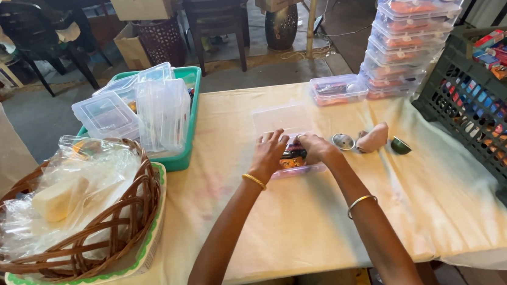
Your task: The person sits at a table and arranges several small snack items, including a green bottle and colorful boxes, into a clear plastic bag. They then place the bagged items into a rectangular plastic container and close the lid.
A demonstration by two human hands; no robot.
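Note:
My left hand (269,151) and my right hand (317,148) rest side by side on a small clear plastic box (295,168) in the middle of the table. Between the fingers shows an orange and black item (293,156) inside the box. The box's clear lid (281,118) stands open just behind my hands. Both hands press down on the box's contents with fingers curled over them. A gold bangle circles each wrist.
A round metal piece (343,141), a pink object (375,137) and a dark green cap (400,145) lie right of my hands. Filled clear boxes (415,30) are stacked at back right. A dark crate (496,121) stands right, a green tray (188,105) with empty boxes and a wicker basket (72,238) left.

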